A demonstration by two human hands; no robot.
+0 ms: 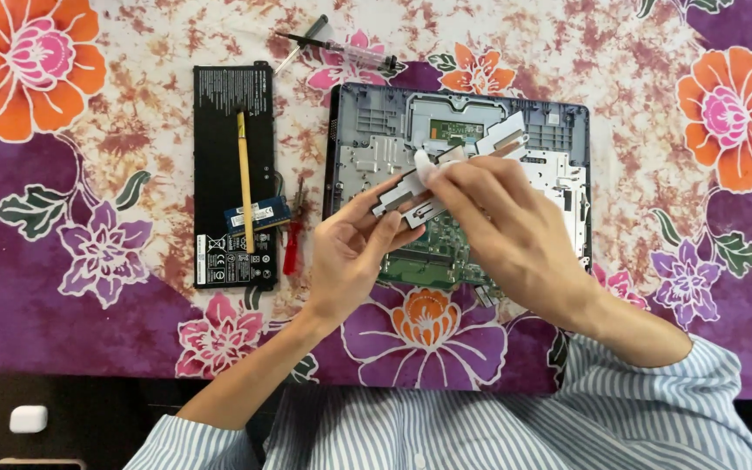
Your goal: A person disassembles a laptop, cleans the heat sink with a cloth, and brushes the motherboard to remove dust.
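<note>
1. Centrally, the right hand [502, 231] has its fingertips [446, 178] pinched together on a small white wipe [426, 167], pressed against a long metal bracket [454, 170].
2. The left hand [354, 248] supports the bracket from below, thumb and fingers clamped on its lower end.
3. The bracket is pale grey and flat, with stepped edges; it lies tilted, its upper end toward the far right, and is held above the opened laptop [559, 148].
4. The laptop shows its grey inner frame and a green circuit board [433, 261] near the front edge; both hands cover much of its middle.
5. Left of the laptop lies a flat black battery [219, 139], with a yellow stick [245, 178] resting lengthwise on it and a small blue-green memory card [258, 213] across its right edge.
6. A red-handled screwdriver [292, 239] lies between battery and laptop.
7. A clear syringe [341, 50] with a dark plunger lies beyond the laptop's far left corner.
8. All rest on a floral cloth [63, 261] of purple, orange and white.
9. Striped sleeves [654, 409] appear at the near edge.
</note>
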